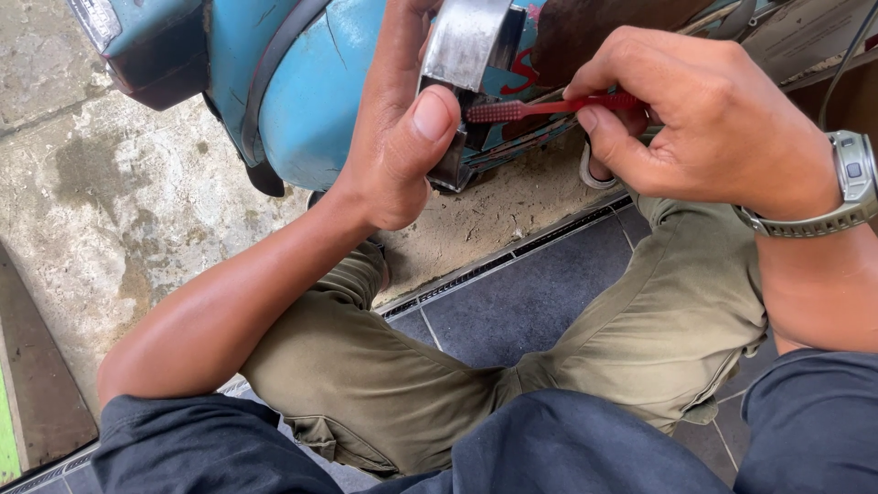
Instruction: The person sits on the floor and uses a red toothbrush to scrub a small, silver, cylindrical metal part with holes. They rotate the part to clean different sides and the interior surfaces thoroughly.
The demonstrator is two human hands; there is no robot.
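My left hand [402, 128] grips a shiny metal part [465, 46] on the side of a blue scooter body [311, 82], with the thumb pressed on the part's lower edge. My right hand [704, 110] holds a red toothbrush [549, 108] by its handle. The brush's bristled head lies against the metal part, right beside my left thumb. A grey watch [846, 187] is on my right wrist.
I crouch in olive trousers [402, 384] over dark floor tiles [540, 293] with a drain slot along their edge. Stained concrete [119, 210] lies to the left. The scooter's dark rubber trim [265, 101] and tail lamp [96, 18] are at the upper left.
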